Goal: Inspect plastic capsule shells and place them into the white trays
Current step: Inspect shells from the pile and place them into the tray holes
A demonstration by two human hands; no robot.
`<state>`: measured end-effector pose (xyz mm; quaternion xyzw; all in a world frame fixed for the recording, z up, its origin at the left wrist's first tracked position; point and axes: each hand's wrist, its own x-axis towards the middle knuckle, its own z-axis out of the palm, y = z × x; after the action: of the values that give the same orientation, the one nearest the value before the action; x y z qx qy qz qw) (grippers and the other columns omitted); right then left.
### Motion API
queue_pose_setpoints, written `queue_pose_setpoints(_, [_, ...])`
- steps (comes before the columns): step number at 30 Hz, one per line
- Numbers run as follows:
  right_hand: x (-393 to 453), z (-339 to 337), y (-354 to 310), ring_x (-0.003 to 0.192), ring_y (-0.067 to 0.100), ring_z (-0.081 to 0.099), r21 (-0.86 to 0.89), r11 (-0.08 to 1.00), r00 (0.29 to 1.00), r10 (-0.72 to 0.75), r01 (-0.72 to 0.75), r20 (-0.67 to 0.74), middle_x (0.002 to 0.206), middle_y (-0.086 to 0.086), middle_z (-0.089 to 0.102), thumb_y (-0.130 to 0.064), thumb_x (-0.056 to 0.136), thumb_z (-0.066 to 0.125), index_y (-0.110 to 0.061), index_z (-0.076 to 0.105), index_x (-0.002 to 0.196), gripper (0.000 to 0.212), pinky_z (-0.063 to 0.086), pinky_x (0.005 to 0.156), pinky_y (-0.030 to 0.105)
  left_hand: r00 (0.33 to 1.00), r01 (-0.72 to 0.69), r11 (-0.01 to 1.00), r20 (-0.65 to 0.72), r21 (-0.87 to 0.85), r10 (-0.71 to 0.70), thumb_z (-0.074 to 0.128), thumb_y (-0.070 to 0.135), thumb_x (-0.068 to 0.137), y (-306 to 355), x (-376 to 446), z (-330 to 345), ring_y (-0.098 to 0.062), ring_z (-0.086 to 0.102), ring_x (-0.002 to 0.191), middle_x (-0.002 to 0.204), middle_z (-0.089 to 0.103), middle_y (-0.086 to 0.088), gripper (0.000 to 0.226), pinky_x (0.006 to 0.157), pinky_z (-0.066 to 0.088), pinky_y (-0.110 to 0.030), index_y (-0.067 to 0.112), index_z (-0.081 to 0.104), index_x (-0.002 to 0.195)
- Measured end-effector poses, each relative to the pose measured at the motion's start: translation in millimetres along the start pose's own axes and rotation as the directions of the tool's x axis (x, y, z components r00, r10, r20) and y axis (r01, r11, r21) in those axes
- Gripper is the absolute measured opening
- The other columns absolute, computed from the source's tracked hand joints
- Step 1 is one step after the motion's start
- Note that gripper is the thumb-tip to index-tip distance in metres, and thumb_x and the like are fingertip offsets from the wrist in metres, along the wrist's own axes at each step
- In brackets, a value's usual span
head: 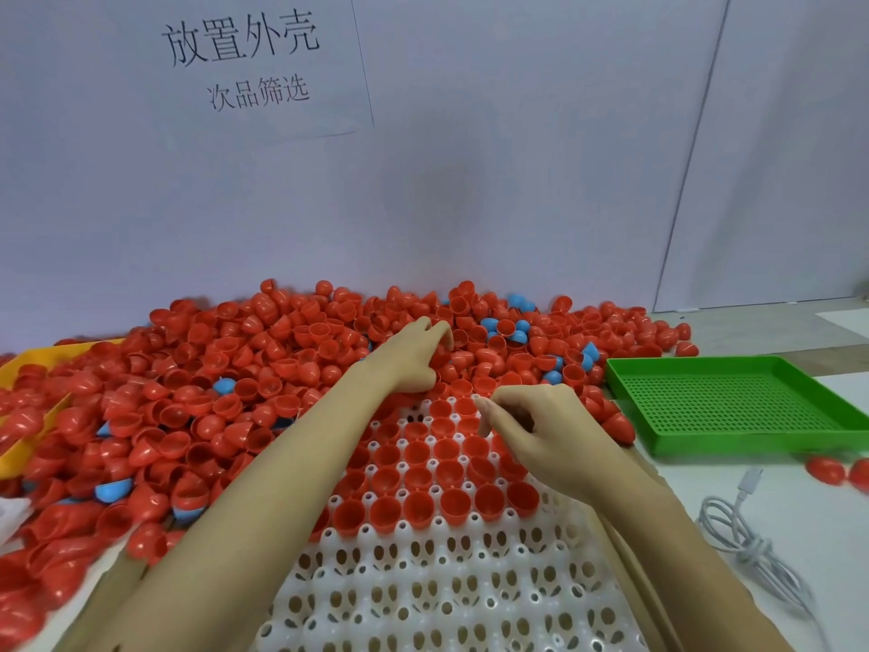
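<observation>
- Shell pile (pixel 197 392), 9–12 o'clock: loads left uninspected.
- Left hand (pixel 414 355), 12 o'clock, fingers curled into pile; grip unclear, can't tell.
- White tray (pixel 423 585), 6 o'clock: far rows filled, near rows empty.
- Right hand (pixel 531 430) over the filled rows, fingertips pinched; what's in the pinch can't tell.

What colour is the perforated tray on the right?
Green: the perforated tray shows clearly in the head view.

Pale grey-white wall (pixel 517 181) fills the back, with a paper sign (pixel 244 63) of printed black characters stuck at upper left. A white panel (pixel 776 157) leans against the wall at right. White tabletop (pixel 705 477) below, even soft light, faint shadow mid-wall.
</observation>
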<state>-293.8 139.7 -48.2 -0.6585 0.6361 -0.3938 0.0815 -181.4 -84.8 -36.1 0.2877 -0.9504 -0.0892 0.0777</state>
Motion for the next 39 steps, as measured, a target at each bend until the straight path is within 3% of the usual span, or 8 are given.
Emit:
queue_pose_setpoints(11, [-0.4,-0.7,0.5,0.047,0.008,0.052,-0.011,1.000,1.000,0.023,-0.023,0.000,0.055,-0.007,0.060,-0.036,0.108,0.055,-0.025,0.072,0.077,0.038,0.041,0.051,0.021,0.947,-0.081,0.985,-0.321,-0.150,0.029,0.071,0.001,0.088,-19.2,-24.9,-15.2,-0.018,0.061,0.091,0.097,0.061,-0.002,0.034,0.082,0.051,-0.029,0.020,0.067,0.116])
queue_pose_setpoints(16, [0.1,-2.5,2.2,0.049,0.006,0.055,-0.030,0.998,0.999,0.048,-0.049,-0.018,0.057,-0.016,0.062,-0.034,0.108,0.055,-0.019,0.073,0.078,0.038,0.041,0.053,0.018,0.841,-0.114,0.840,-0.502,-0.530,-0.203,0.077,0.007,0.090,2.3,-65.6,-18.4,-0.001,0.063,0.088,0.094,0.066,0.005,0.030,0.077,0.054,-0.016,0.021,0.066,0.114])
queue_pose_setpoints(21, [0.2,-3.4,-4.1,0.050,0.007,0.054,0.031,0.997,0.994,0.067,-0.064,-0.081,0.060,-0.003,0.063,-0.029,0.107,0.057,-0.023,0.072,0.089,0.024,0.044,0.054,0.022,0.849,-0.116,0.541,-0.367,-0.833,-0.381,0.080,0.015,0.091,34.3,-142.3,-8.6,-0.016,0.076,0.094,0.099,0.077,0.002,0.016,0.089,0.061,-0.028,0.024,0.073,0.102])
queue_pose_setpoints(24, [0.7,-0.3,-17.1,0.060,0.012,0.069,0.321,0.944,0.994,0.101,-0.080,-0.048,0.077,-0.004,0.072,-0.022,0.105,0.061,-0.026,0.070,0.114,0.013,0.052,0.056,0.020,0.899,-0.102,0.391,-0.253,-0.915,-0.358,0.078,0.014,0.093,46.9,-177.7,-6.7,-0.025,0.078,0.093,0.099,0.079,-0.007,0.007,0.089,0.063,-0.031,0.020,0.079,0.096])
queue_pose_setpoints(27, [-0.5,1.0,-29.5,0.087,0.021,0.078,0.485,0.872,0.996,0.035,-0.073,0.085,0.111,-0.005,0.074,-0.018,0.105,0.062,-0.036,0.064,0.135,0.035,0.059,0.059,0.024,0.914,-0.107,0.333,-0.225,-0.937,-0.338,0.077,0.016,0.093,51.3,-194.3,-7.4,-0.025,0.078,0.095,0.103,0.079,-0.008,0.006,0.084,0.062,-0.027,0.016,0.081,0.098])
queue_pose_setpoints(30, [-4.1,6.3,-39.6,0.111,0.014,0.073,0.436,0.900,0.981,-0.076,-0.008,0.177,0.135,-0.016,0.066,-0.019,0.104,0.066,-0.044,0.060,0.142,0.047,0.064,0.078,0.031,0.930,-0.104,0.279,-0.193,-0.955,-0.313,0.076,0.019,0.094,50.8,-199.9,-4.6,-0.027,0.077,0.099,0.104,0.078,-0.010,0.012,0.088,0.063,-0.035,0.012,0.080,0.102])
queue_pose_setpoints(36, [-4.0,10.2,-43.4,0.098,0.013,0.077,0.465,0.885,0.985,-0.061,-0.021,0.162,0.114,-0.011,0.078,-0.022,0.100,0.072,-0.031,0.071,0.132,0.033,0.064,0.078,0.031,0.956,-0.095,0.080,-0.114,-0.992,-0.270,0.079,0.042,0.092,44.1,-203.9,-1.4,-0.030,0.075,0.111,0.119,0.076,-0.010,0.038,0.097,0.058,-0.027,0.013,0.079,0.115])
queue_pose_setpoints(39, [-4.3,8.1,-41.0,0.102,0.015,0.076,0.436,0.900,0.990,-0.051,-0.012,0.132,0.117,-0.010,0.077,-0.027,0.098,0.076,-0.034,0.073,0.127,0.030,0.064,0.078,0.031,0.956,-0.106,0.167,-0.147,-0.980,-0.254,0.086,0.045,0.083,41.2,-205.2,-2.3,-0.028,0.074,0.115,0.126,0.075,-0.004,0.046,0.102,0.055,-0.025,0.023,0.077,0.122])
